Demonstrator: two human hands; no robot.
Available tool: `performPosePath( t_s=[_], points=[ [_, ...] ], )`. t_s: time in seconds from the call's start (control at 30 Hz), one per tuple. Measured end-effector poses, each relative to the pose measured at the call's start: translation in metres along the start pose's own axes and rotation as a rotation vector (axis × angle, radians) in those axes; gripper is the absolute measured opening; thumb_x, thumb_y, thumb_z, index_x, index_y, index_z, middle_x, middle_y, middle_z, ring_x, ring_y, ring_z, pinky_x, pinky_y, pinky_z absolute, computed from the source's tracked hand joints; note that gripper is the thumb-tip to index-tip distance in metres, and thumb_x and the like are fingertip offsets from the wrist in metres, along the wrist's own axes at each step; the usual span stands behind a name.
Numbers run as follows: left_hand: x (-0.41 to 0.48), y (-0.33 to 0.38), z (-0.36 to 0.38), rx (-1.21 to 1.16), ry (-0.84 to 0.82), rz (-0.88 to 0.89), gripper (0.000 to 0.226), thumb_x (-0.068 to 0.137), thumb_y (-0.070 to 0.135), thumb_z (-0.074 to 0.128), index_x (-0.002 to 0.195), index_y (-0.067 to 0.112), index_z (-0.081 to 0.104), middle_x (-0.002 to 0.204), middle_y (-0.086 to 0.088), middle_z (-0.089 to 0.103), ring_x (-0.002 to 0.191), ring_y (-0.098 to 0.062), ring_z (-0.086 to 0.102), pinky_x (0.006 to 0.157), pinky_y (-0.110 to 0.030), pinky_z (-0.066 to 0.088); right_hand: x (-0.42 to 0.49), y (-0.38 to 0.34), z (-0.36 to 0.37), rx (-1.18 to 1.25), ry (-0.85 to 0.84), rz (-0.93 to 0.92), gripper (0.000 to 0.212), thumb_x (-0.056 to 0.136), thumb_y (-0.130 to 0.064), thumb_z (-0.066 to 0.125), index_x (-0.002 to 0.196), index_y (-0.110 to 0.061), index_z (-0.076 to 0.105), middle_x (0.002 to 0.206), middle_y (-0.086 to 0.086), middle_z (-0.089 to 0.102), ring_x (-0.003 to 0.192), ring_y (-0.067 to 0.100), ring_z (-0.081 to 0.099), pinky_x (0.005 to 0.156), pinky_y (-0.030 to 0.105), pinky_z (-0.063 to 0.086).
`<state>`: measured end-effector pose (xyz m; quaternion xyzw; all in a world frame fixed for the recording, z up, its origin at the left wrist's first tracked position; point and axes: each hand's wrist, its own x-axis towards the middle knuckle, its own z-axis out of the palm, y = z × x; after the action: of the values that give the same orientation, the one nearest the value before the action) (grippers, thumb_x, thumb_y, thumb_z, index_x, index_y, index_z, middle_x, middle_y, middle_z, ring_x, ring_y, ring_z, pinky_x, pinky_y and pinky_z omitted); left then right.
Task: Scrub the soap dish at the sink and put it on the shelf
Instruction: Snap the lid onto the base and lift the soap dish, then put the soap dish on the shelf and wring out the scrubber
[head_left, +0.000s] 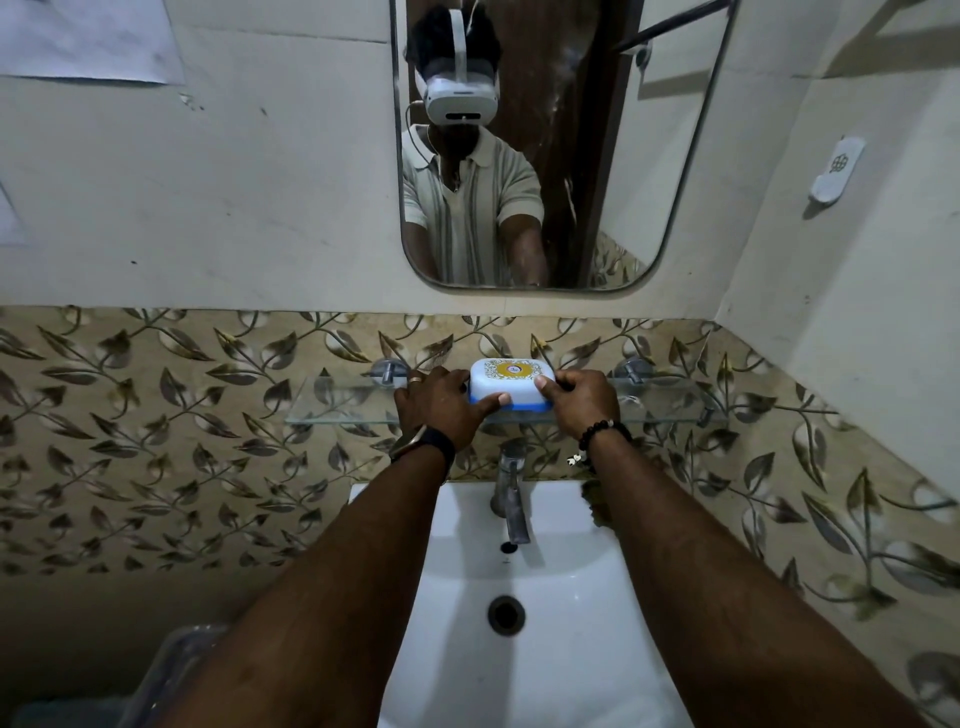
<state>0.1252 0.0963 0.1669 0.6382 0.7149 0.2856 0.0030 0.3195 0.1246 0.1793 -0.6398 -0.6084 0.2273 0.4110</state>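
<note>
The soap dish (511, 383) is a white lidded box with a blue base and a yellow round label on top. It sits on the glass shelf (337, 405) above the sink. My left hand (441, 402) grips its left end, thumb on the front edge. My right hand (582, 397) grips its right end, thumb on the upper corner. Both forearms reach over the white sink (571, 623).
A metal tap (511, 493) stands under the shelf, between my arms. A scrubber (597, 501) lies on the sink's rim at the right. A mirror (550, 145) hangs above. A clear plastic bin (171, 670) sits low left. A white holder (836, 169) is on the right wall.
</note>
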Motion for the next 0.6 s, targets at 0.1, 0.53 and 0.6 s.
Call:
performPosePath(
  t_s=[0.1,0.53,0.6],
  points=[
    [-0.001,0.001,0.000,-0.004,0.010,0.003,0.073,0.072,0.087,0.052,0.121,0.034,0.066,0.114,0.002,0.068,0.108,-0.026,0.058,0.090,-0.043,0.036,0.000,0.001,0.001,0.009,-0.002,0.009,0.038,0.086,-0.047,0.069,0.108,-0.016,0.074,0.099,0.002,0.075,0.082,0.014,0.064,0.071,0.025,0.049],
    [-0.006,0.000,-0.001,-0.109,0.050,-0.047,0.092,0.070,0.090,0.042,0.136,0.027,0.052,0.130,-0.002,0.062,0.124,-0.032,0.049,0.100,-0.049,0.034,-0.009,-0.005,-0.007,0.061,0.125,-0.001,0.042,0.091,-0.048,0.062,0.086,-0.008,0.072,0.086,0.007,0.073,0.080,0.022,0.066,0.062,0.027,0.047],
    [-0.013,0.006,-0.006,-0.204,0.200,0.014,0.080,0.078,0.084,0.040,0.129,0.024,0.058,0.125,-0.003,0.060,0.118,-0.031,0.053,0.098,-0.048,0.039,-0.016,-0.009,-0.015,0.142,0.255,-0.078,0.036,0.094,-0.044,0.061,0.094,-0.009,0.073,0.095,0.007,0.072,0.087,0.022,0.066,0.073,0.031,0.052]
  ],
)
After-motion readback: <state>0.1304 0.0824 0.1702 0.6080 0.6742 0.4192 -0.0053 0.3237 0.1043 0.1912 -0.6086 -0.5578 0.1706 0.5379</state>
